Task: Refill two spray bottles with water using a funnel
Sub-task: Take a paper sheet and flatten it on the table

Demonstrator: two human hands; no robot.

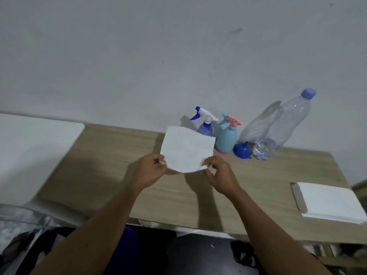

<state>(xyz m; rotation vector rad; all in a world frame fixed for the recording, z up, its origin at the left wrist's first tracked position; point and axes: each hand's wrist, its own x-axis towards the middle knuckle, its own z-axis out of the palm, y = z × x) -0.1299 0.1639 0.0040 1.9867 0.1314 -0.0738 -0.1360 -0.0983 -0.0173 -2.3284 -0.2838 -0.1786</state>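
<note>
Currently a napkin is pinched at its lower corners by the left hand and right hand. Purple spray bottle, blue spray bottle and funnel are parked at 1 o'clock, sprayers fitted. Water bottle is capped and near empty, so filling is judged done, wipe-down pending.

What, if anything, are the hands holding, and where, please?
A white napkin: the left hand pinches its lower left corner, the right hand its lower right corner.
</note>
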